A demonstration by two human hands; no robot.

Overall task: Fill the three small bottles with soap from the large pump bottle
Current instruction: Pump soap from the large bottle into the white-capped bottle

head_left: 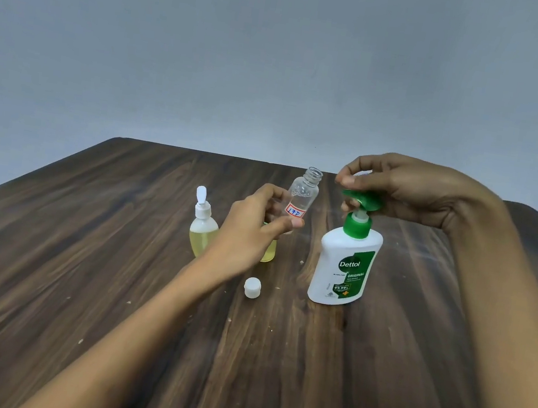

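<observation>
While two small bottles already hold yellow liquid, the third is empty, so by my judgement the task stands about two thirds done.
Small bottle one (203,229): rounded clear plastic, pale yellow fill, white flip cap standing open; upright on the surface, left of the left hand.
Small bottle two (269,250): mostly hidden behind the left hand; yellow fill shows at its base.
Small bottle three (303,198): clear cylinder, threaded neck uncapped, red-bordered label; lifted and tilted toward the pump spout.
White cap (252,287): ribbed plastic, lying on the surface near bottle three's holder.
Large pump bottle (343,266): glossy white, green label and collar; upright at right.
Pump head (363,199): green, smooth.
Left hand (249,232): fingers pinching bottle three's lower body.
Right hand (411,192): fingers curled round the pump head.
Surface (115,251): dark wood grain, speckled.
Left to do: fill and cap bottle three.
</observation>
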